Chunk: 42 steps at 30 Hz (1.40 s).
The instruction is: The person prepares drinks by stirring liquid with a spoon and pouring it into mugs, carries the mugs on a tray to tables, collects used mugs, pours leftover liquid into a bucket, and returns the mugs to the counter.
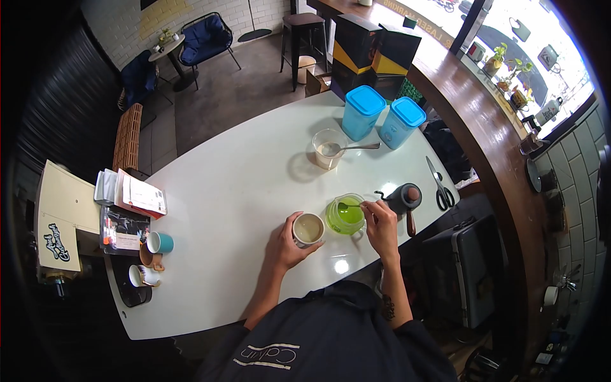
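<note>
My left hand (289,249) is wrapped round a pale cup (309,229), whose inside looks beige; whether it holds liquid I cannot tell. Just right of it stands a clear glass vessel (347,223) with bright green liquid in it. The fingers of my right hand (382,228) pinch the handle of a spoon (349,205), and its bowl end is at the green liquid. Close by my right hand sits a dark gooseneck kettle (401,198) with a brown lid knob and handle. Farther up the table, a clear cup (329,159) has a metal spoon (356,147) resting in it.
Two blue-lidded containers (364,114) stand at the far end of the white table (223,210), before black boxes (375,54). Black-handled scissors (440,191) lie near the right edge. At the left are papers (137,194), a teal cup (160,242) and other cups.
</note>
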Available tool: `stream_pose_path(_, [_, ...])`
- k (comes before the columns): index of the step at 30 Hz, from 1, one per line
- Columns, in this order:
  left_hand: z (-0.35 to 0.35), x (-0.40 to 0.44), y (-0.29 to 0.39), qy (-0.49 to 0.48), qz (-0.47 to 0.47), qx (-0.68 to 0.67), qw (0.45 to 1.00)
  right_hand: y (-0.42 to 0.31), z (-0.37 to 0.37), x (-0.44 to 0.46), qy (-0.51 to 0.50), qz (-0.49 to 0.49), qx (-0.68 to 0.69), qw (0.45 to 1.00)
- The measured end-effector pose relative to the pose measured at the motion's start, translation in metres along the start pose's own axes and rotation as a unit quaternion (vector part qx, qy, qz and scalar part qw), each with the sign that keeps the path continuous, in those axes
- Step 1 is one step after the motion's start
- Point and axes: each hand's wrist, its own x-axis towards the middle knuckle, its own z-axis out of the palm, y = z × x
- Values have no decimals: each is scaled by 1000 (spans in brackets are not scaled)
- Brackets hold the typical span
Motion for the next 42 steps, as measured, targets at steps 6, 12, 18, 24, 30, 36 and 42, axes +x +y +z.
stream_pose_path(6, [1,0,-4,2,9,-8,1000,-3,-7,0,-76,-8,-7,997])
stream_pose_path(12, [-3,1,1,-7,5,0,1000,-3,-16,-2,-99,-57,-18,993])
stream_pose_path(18, [-2,0,1,-3,6,1,1000,-5,-28,-2,-109,-66,-39,991])
stream_pose_path(24, [-1,0,0,6,12,5,1000,-3,-31,-1,-93,-78,-61,991])
stream_pose_path(30, [-3,0,3,0,4,8,1000,-7,-29,1,-52,-64,-122,989])
stream_pose_path(36, [-4,0,4,-4,0,15,1000,-4,-19,4,-27,-58,-117,991])
stream_pose_path(42, [-2,0,0,-6,4,8,1000,-6,-9,4,-29,-67,-67,995])
